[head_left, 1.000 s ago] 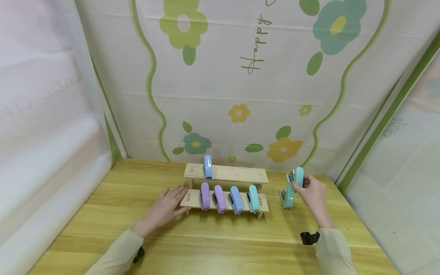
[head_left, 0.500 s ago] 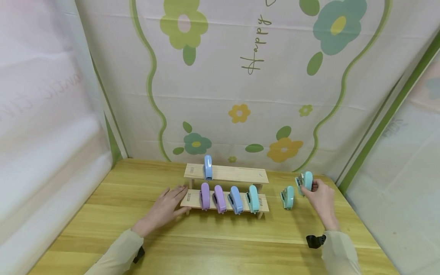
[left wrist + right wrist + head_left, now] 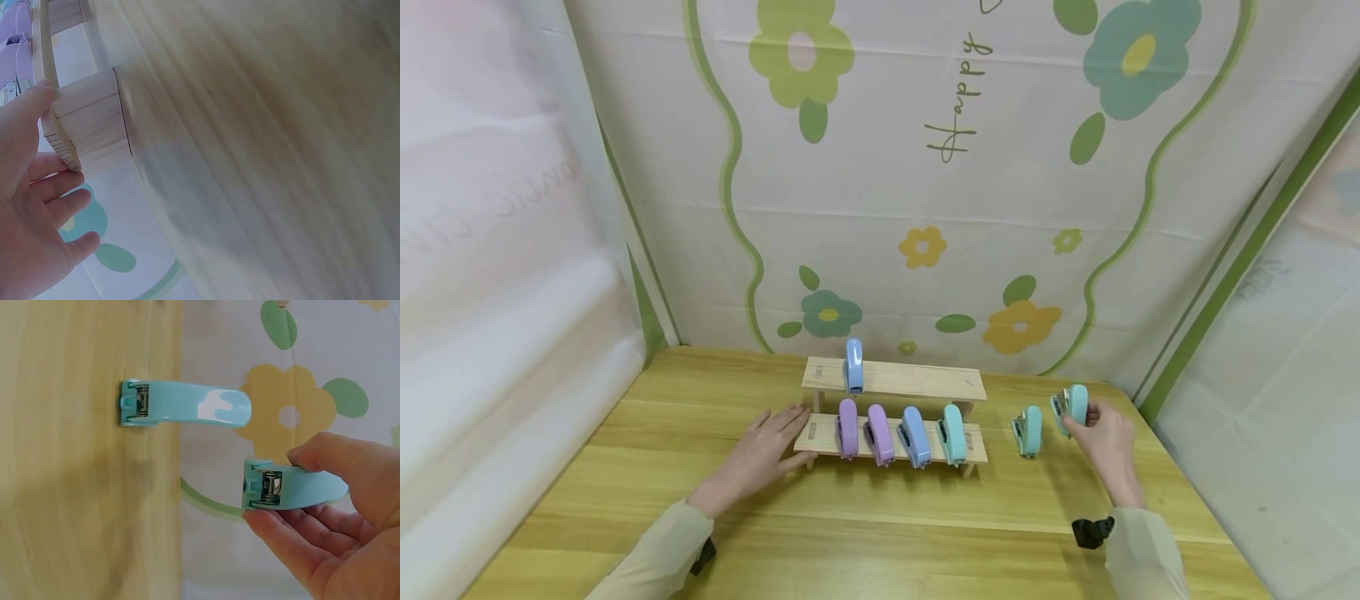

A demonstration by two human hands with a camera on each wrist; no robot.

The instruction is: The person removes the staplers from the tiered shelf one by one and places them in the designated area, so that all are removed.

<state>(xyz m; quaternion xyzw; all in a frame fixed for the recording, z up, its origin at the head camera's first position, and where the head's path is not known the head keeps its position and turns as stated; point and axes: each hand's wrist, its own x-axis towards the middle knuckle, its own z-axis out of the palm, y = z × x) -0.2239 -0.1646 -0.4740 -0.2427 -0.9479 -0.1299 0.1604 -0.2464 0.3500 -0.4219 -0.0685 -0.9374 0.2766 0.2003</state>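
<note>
My right hand [image 3: 1108, 442] pinches a turquoise stapler [image 3: 1077, 403] between thumb and fingers. In the right wrist view this held stapler [image 3: 306, 489] hangs above the tabletop, its base towards the wood. A second turquoise stapler [image 3: 1030, 431] stands upright on the table just left of it. My left hand [image 3: 760, 454] grips the left end of the two-step wooden rack [image 3: 823, 429], thumb at the front edge and fingers at the back. On the lower step stand two purple staplers [image 3: 880, 435], a blue stapler [image 3: 914, 437] and a turquoise one [image 3: 952, 433].
Another blue stapler [image 3: 853, 367] stands on the left part of the rack's upper step [image 3: 917, 379]. The wooden table [image 3: 865, 533] ends at a flower-printed cloth [image 3: 880, 192] behind, with more cloth hanging on both sides.
My right hand has moved to the right and lower with the turquoise stapler, away from the one standing on the table. The left hand and rack have stayed put.
</note>
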